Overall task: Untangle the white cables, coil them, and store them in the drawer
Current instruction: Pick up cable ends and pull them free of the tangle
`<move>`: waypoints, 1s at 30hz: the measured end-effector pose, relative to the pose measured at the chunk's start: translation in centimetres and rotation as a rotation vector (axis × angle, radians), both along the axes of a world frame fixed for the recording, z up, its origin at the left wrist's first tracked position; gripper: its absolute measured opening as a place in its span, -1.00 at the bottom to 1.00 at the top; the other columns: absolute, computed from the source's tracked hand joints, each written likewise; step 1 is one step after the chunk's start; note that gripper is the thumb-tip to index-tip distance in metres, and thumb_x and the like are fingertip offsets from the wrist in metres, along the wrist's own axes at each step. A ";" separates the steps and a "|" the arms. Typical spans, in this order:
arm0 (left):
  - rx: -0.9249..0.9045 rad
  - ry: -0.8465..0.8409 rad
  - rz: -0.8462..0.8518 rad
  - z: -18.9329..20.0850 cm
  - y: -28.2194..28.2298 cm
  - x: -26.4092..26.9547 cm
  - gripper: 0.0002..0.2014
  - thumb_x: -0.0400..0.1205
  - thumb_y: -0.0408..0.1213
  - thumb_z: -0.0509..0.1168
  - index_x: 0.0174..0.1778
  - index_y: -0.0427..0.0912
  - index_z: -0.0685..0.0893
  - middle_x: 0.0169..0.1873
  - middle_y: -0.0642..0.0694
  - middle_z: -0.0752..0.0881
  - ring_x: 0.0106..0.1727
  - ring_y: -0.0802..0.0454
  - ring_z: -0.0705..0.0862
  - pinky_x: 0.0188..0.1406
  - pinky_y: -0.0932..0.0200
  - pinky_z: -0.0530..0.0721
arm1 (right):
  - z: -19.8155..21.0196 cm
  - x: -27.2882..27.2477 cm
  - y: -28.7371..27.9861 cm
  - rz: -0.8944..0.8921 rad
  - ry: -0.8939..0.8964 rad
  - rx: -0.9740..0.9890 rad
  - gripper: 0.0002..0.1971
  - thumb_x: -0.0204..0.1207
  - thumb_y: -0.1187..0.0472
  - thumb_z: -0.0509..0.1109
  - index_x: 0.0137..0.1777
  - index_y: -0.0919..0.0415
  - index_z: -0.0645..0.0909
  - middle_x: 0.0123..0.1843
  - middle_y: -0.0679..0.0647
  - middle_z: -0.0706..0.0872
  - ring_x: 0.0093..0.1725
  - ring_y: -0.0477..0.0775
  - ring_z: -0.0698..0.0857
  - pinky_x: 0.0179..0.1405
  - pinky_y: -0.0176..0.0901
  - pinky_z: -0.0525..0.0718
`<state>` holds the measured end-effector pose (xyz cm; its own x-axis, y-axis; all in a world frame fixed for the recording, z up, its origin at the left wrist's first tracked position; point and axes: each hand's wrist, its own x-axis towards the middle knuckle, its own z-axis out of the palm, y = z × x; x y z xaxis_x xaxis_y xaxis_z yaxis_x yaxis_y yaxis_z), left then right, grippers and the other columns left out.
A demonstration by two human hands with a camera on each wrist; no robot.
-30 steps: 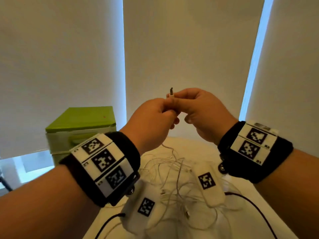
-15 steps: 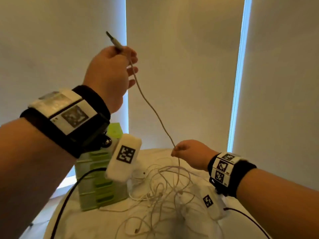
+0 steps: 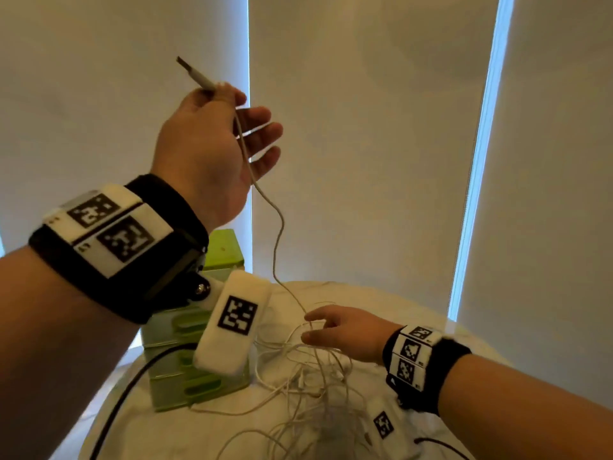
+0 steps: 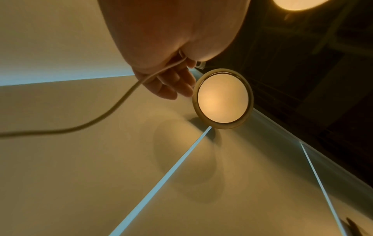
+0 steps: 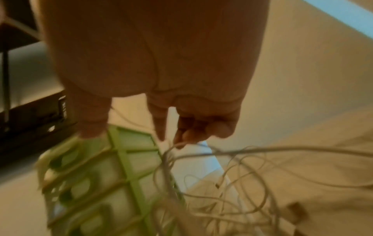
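My left hand point(image 3: 222, 94) is raised high and pinches the plug end point(image 3: 195, 74) of one white cable point(image 3: 278, 234) between thumb and forefinger, the other fingers spread. That cable hangs down from it into the tangle of white cables point(image 3: 315, 376) on the table. My right hand point(image 3: 315, 328) hovers low over the tangle with thumb and fingers apart, strands passing between them without a grip. The left wrist view shows the fingers point(image 4: 177, 86) and the cable point(image 4: 121, 102) trailing away. The right wrist view is blurred: fingertips point(image 5: 161, 134) just above cable loops point(image 5: 232, 175).
A green drawer unit point(image 3: 199, 383) with its drawers closed stands on the left of the white-covered table point(image 3: 431, 327), close to the tangle. White blinds hang behind the table. A round ceiling lamp point(image 4: 222, 99) shows above the left hand.
The hands were together on the plug; the left lifted it high and holds it there. The right slid down the cable, then let go and opened over the tangle.
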<state>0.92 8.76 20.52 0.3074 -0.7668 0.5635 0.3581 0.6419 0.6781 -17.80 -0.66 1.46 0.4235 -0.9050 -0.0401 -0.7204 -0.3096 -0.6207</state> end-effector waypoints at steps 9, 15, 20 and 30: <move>0.001 -0.046 -0.115 -1.0 -1.3 -0.3 -0.76 0.81 -0.14 0.11 -0.13 -0.04 0.58 -0.48 0.05 0.53 -0.54 0.13 0.32 -0.57 0.23 0.26 | -1.8 0.6 -4.9 -0.119 0.346 -0.078 -0.70 0.75 0.17 0.15 0.28 0.16 0.69 0.23 0.17 0.76 0.26 0.20 0.71 0.05 -0.18 0.56; 0.088 -0.285 -0.091 -3.9 -1.3 0.5 -0.74 0.78 -0.09 0.17 -0.17 -0.09 0.59 -0.51 0.03 0.39 -0.56 0.11 0.25 -0.63 0.25 0.20 | 4.1 -3.9 -5.0 -0.480 -0.325 -0.152 -0.53 0.78 -0.09 0.06 0.02 0.22 0.68 -0.33 0.14 0.67 -0.48 0.05 0.57 -0.48 -0.16 0.51; 0.368 -0.328 -0.167 -10.4 -2.7 -2.5 -0.66 0.77 -0.05 0.17 -0.05 -0.20 0.73 -0.47 -0.03 0.57 -0.54 0.08 0.29 -0.63 0.25 0.18 | 12.5 -4.6 -2.4 -0.396 -0.958 -0.148 -0.64 0.77 0.02 0.17 -0.02 0.32 0.60 -0.28 0.25 0.72 -0.36 0.16 0.75 -0.40 -0.07 0.72; 0.373 -0.225 -0.148 -15.1 -5.2 -9.5 -0.77 0.76 -0.05 0.20 0.17 0.11 0.75 0.10 0.06 0.75 -0.36 0.03 0.61 -0.55 0.24 0.42 | 15.1 -4.6 3.8 -0.072 -1.173 -0.021 -0.60 0.79 0.01 0.09 0.12 0.35 0.58 -0.06 0.35 0.76 -0.03 0.30 0.83 0.03 0.05 0.81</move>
<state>-8.57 3.61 5.45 0.0811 -0.9562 0.2812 0.2451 0.2926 0.9243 -22.40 3.16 16.57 0.1395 -0.9242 0.3556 0.2726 -0.3094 -0.9110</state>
